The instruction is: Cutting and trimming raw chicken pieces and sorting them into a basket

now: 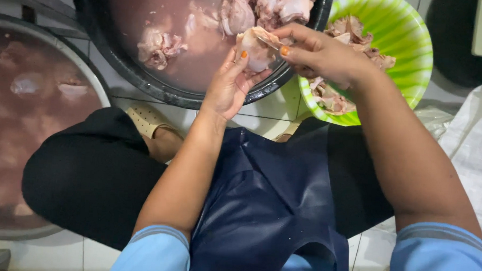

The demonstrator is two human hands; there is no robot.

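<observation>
Both hands meet on one raw chicken piece, held up over the near rim of a black basin. The left hand cups the piece from below, fingers spread open against its underside. The right hand comes in from the other side and pinches the top of the piece between thumb and fingertips, which seem to hold a thin blade against the meat, though it is too small to be sure.

Beyond the hands, the black basin holds murky pinkish water with more chicken pieces heaped at its far side and one loose chunk floating further from the left hand. Under and beyond the right wrist sits a green striped bowl holding pale scraps; the right hand and forearm cover part of it. Well off to the outside of the left arm stands a large grey tub of the same cloudy water. Nearer the body, a dark blue apron hangs between the arms, over the tiled floor. A white sack lies outside the right forearm.
</observation>
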